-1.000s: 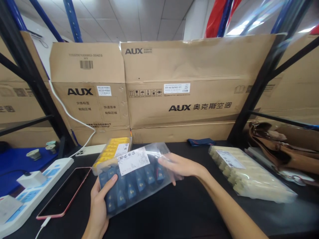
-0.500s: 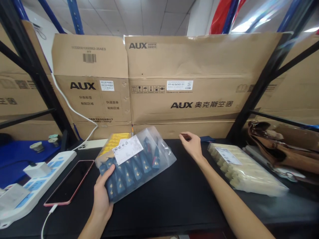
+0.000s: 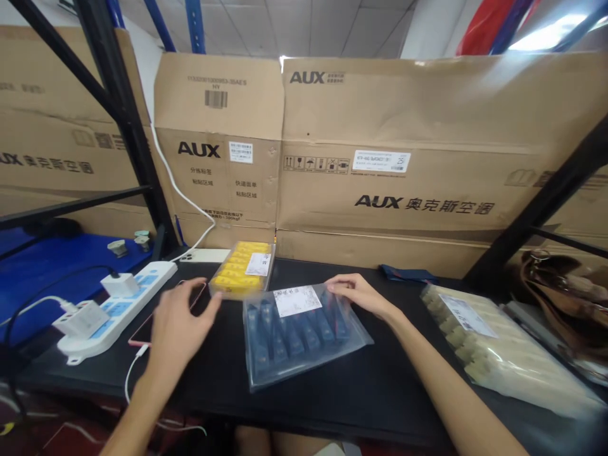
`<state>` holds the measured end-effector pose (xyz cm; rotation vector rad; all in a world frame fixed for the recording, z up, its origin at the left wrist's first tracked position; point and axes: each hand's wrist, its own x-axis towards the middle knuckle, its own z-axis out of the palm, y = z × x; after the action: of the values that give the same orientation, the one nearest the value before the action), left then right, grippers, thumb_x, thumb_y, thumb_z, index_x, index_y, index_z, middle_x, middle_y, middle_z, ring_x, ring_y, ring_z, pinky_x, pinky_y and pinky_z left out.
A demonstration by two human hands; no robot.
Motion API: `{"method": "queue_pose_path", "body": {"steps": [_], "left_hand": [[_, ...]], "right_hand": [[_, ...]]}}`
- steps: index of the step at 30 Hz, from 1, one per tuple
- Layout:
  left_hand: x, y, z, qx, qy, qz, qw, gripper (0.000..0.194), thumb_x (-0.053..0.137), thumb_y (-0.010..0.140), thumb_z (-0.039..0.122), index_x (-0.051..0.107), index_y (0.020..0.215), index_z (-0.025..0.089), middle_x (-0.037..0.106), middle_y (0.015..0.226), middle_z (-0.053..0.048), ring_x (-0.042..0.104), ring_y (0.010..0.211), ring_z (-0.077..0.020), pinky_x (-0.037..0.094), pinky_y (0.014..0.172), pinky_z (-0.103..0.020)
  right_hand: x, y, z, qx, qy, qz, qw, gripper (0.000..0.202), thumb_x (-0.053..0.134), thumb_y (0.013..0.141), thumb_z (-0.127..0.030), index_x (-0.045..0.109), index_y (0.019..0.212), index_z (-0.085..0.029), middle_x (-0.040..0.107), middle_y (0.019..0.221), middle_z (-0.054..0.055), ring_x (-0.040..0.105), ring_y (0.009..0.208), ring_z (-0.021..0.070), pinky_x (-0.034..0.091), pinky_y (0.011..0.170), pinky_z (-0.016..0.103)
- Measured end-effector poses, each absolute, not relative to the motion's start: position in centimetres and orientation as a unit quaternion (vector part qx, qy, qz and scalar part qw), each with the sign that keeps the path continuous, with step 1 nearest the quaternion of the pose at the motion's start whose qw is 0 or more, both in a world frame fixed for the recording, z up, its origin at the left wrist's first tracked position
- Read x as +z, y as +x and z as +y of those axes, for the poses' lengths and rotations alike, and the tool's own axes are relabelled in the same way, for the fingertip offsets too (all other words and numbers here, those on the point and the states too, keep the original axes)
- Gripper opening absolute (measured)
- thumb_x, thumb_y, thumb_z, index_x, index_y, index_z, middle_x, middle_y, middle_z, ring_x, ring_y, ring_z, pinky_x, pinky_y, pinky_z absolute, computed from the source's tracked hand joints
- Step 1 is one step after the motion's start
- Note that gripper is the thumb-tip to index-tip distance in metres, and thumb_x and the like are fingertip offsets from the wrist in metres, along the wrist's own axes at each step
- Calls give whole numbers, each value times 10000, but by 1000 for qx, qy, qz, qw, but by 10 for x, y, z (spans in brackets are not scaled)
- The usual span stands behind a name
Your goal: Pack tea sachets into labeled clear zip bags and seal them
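A clear bag of dark blue packets with a white label lies on the black table. My right hand pinches its upper right edge between thumb and fingers. To the left of that bag, my left hand is raised with thumb and fingers spread, holding nothing, in front of a phone. Behind the blue bag sits a clear pack of yellow packets, also labelled. A bag of cream-coloured packets rests at the right.
A white power strip with plugs and cables lies at the left, beside a blue surface. A flat dark blue piece is near the cardboard wall. A brown bag stands far right.
The blue bag has gone from my left hand down onto the table, lying flatter. My left hand has let go and opened; my right hand has taken the bag's edge. The view has shifted left.
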<state>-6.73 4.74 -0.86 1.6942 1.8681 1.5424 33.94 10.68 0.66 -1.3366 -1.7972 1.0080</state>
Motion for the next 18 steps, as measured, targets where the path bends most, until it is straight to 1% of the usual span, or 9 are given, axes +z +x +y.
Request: {"method": "queue_pose_path", "body": {"steps": [2,3,5,8,11,13,15,17,18], "left_hand": [[-10,-97,56,481,542,687,52,671,892,677,572,708,1204,200,657,1406,-304,404,1479,-608,242,1216,-714],[-13,-108,60,466,532,705,59,737,932,605,574,695,1186,187,632,1423,-343,384,1479,-643,233,1202,-743],[-19,-123,67,449,514,727,78,753,969,523,570,680,1103,186,647,1370,-377,395,1459,-674,236,1182,-767],[-24,-127,71,469,500,722,91,671,977,511,527,669,1024,223,742,1166,-303,476,1410,-654,302,1161,-723],[-19,-124,75,458,506,725,91,637,968,528,512,662,1025,257,760,985,-232,581,1307,-632,375,1107,-679],[-13,-127,78,425,520,736,88,655,962,533,528,661,1050,261,752,950,-221,611,1259,-633,400,1071,-671],[-10,-137,81,387,532,747,100,684,988,479,507,670,1030,255,745,925,-211,617,1233,-642,424,1035,-657],[-11,-152,84,354,529,761,126,665,1031,381,441,667,906,259,726,836,-161,627,1205,-629,465,984,-604],[-12,-159,85,358,518,762,149,626,1042,358,407,646,822,266,703,768,-117,641,1191,-595,491,942,-542]], "right_hand": [[3,346,111,351,-539,-686,339,431,768,854,-508,805,1008,-107,772,761,93,695,638,190,524,498,272],[2,348,113,325,-552,-685,346,397,771,841,-474,798,984,-105,767,758,95,697,657,195,522,501,271],[0,350,115,273,-567,-689,359,327,754,833,-416,791,948,-112,775,787,105,709,720,209,543,555,286],[4,346,111,214,-562,-712,364,263,697,866,-374,801,915,-137,802,859,109,724,798,228,581,717,344],[12,336,103,172,-548,-733,365,236,669,892,-353,806,891,-162,813,885,95,731,811,235,565,804,372],[18,330,97,154,-541,-739,371,238,651,908,-352,806,889,-172,812,870,87,729,788,235,554,781,366],[21,327,94,143,-534,-742,380,244,637,916,-351,805,879,-178,809,848,81,726,759,234,543,728,354],[23,326,92,135,-526,-742,394,238,636,914,-347,802,860,-186,810,833,77,725,731,234,532,680,346],[23,326,91,130,-522,-739,404,234,639,912,-349,799,848,-191,811,830,76,726,722,235,533,669,347]]}}
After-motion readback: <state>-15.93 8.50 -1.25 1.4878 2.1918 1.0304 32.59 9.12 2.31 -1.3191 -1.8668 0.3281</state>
